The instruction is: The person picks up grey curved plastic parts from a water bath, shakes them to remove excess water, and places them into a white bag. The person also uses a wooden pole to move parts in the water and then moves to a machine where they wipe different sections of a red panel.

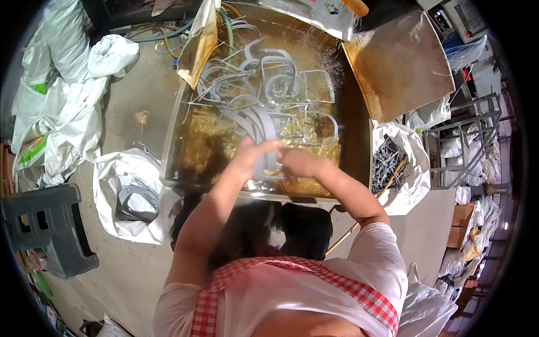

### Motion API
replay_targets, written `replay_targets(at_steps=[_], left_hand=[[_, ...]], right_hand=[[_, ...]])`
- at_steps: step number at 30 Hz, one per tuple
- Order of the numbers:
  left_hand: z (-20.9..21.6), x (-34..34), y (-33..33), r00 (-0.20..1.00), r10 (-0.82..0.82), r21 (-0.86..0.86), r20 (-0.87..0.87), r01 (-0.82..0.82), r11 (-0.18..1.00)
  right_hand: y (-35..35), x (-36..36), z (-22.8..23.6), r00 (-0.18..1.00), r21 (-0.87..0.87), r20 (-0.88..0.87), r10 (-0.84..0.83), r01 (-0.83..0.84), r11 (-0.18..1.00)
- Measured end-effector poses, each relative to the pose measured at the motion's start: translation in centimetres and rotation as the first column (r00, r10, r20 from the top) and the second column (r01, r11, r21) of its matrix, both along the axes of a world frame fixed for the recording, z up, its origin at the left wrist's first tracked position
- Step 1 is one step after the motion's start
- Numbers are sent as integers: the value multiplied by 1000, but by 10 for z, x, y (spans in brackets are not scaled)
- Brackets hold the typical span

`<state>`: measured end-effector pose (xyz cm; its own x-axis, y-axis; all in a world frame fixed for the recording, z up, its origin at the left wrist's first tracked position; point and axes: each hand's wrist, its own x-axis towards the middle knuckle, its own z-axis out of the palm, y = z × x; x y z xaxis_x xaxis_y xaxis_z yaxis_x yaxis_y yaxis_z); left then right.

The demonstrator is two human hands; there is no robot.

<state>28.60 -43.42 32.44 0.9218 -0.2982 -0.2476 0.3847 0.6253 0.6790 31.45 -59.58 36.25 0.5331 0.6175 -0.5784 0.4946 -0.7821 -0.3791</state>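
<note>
Hands are meeting over the near edge of a large metal bin (359, 151), which serves as the landmark for everything else. The left hand (250, 154) is curling its fingers around a stack of grey curved plastic pieces (265, 147), gripping them from the left side just inside the bin's near wall. The right hand (297, 163) is pressing against the same stack from the other side, fingers bent in; whether it is fully clamping the pieces or only steadying them cannot be told from this view.

Farther into the bin, a loose tangle of grey loop-shaped pieces (264, 78) is lying on top of yellowish shavings (208, 140) that are covering the bottom. Judging by that heap, only a small bundle is being gathered so far and most of the pieces are waiting unsorted.

Left of the bin, an open white sack (126, 196) is sitting on the floor with dark grey material inside. Right of the bin, another white sack (401, 163) is holding dark, thin metal-looking parts, with a wooden stick (387, 185) leaning at its rim. A grey plastic stool (48, 224) is standing well to the left, beyond the sack. The person is wearing a red checked apron (292, 281).
</note>
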Motion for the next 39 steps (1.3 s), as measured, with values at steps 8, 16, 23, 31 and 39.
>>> replay_targets(at_steps=[8,16,23,31,39], left_hand=[[32,-2,17,872,-390,121,294,371,921],[33,-2,39,944,-315,-34,99,320,947],[-2,16,26,861,211,429,463,-426,796],[0,15,22,903,430,342,27,-412,845],[-11,28,30,859,473,-16,-195,-485,875]], right_hand=[[-9,64,24,712,455,670,-210,-171,874],[-1,72,-1,986,266,54,-159,140,954],[-30,81,-20,680,383,-365,-636,732,563],[-33,60,19,481,417,-841,-246,867,271],[-1,16,5,641,651,-758,119,736,184]])
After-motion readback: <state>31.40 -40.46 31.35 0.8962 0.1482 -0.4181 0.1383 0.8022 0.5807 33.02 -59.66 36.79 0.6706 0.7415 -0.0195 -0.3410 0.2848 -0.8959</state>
